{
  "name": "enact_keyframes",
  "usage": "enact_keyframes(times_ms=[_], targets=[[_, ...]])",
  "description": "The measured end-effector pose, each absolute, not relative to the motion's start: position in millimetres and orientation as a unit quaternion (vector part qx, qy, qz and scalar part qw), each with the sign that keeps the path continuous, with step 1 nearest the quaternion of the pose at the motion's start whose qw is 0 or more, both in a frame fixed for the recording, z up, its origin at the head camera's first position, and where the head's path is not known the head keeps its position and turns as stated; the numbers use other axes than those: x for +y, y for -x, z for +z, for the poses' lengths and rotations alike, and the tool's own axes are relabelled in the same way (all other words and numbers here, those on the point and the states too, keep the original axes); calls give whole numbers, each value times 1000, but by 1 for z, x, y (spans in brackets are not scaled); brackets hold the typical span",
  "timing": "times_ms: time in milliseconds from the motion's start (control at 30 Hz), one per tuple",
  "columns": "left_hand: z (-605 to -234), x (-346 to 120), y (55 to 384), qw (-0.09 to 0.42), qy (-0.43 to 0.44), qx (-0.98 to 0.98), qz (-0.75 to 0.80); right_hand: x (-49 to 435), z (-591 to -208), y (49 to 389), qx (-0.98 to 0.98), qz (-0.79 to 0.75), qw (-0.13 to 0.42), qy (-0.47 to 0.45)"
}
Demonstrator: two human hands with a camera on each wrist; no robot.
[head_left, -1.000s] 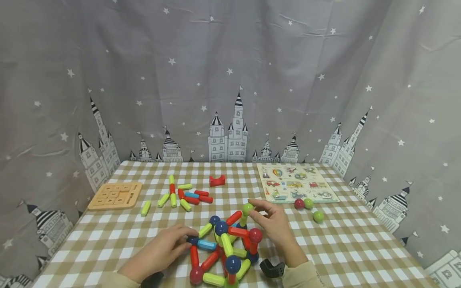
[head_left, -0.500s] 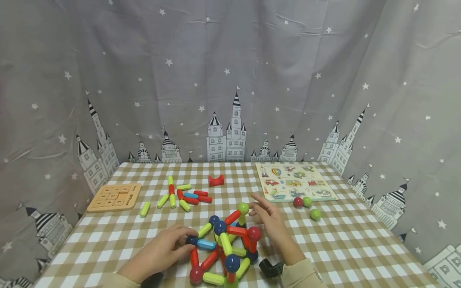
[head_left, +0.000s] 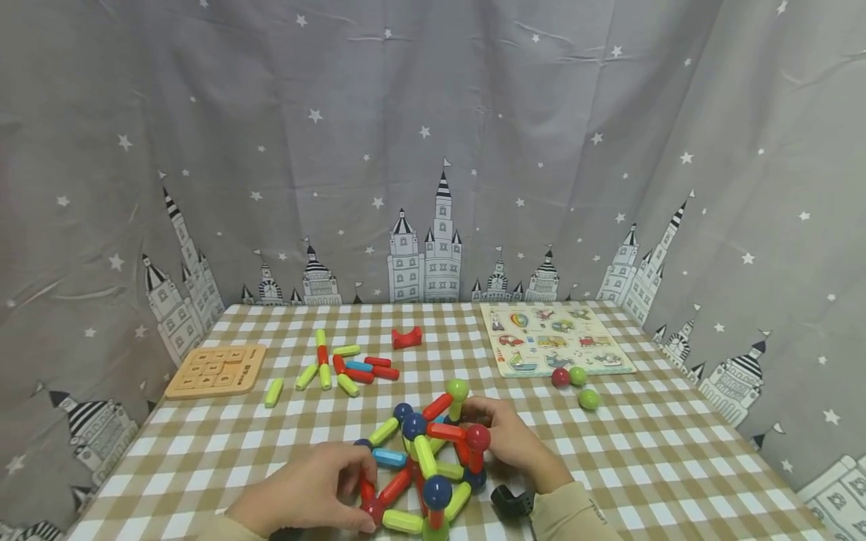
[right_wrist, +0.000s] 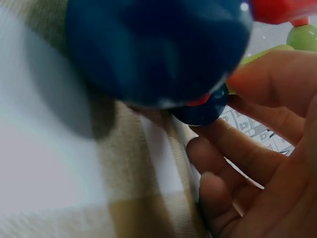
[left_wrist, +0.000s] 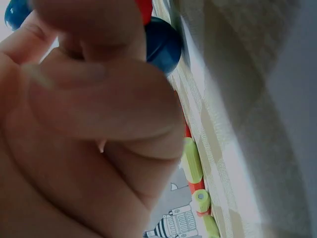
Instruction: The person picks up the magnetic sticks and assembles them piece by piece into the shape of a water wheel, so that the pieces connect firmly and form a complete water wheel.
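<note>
A ball-and-rod structure (head_left: 425,458) of red, green and blue pieces stands at the near middle of the table. My left hand (head_left: 307,485) grips its left corner, thumb at the low red ball (head_left: 373,512) and fingers curled by a red rod. At the far right side, my right hand (head_left: 517,443) holds the structure below the upright green ball (head_left: 458,390). In the right wrist view, the thumb meets a green rod (right_wrist: 270,53) and the fingers reach a blue ball (right_wrist: 210,110). The left fingers fill most of the left wrist view, beside a blue ball (left_wrist: 163,45).
Loose rods (head_left: 358,374) lie beyond the structure, with a red curved block (head_left: 407,338) farther back. A wooden number puzzle (head_left: 216,370) is at left. Loose red (head_left: 560,377) and green balls (head_left: 588,399) lie near the picture board (head_left: 551,342) at right.
My right hand has let go of the top green ball and lowered to the structure's side. The left hand has shifted from the blue ball toward the low red ball.
</note>
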State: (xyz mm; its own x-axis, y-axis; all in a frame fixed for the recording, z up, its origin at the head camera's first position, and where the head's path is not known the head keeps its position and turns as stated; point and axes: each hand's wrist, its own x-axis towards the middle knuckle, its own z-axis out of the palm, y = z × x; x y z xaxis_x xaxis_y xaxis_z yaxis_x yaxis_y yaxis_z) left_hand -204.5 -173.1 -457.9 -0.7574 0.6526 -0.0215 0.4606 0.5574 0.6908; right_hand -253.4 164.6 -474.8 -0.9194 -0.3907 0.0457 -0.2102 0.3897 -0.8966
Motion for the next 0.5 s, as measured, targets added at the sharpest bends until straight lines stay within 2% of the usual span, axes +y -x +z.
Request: enact_keyframes(times_ms=[267, 367, 500], targets=[[-454, -179, 211, 144, -280, 875, 368, 167, -474, 253, 846, -497, 68, 180], [-449, -182, 224, 87, -244, 893, 368, 166, -476, 254, 840, -503, 66, 192], [-446, -188, 252, -38, -196, 938, 283, 164, -480, 254, 834, -511, 64, 200]])
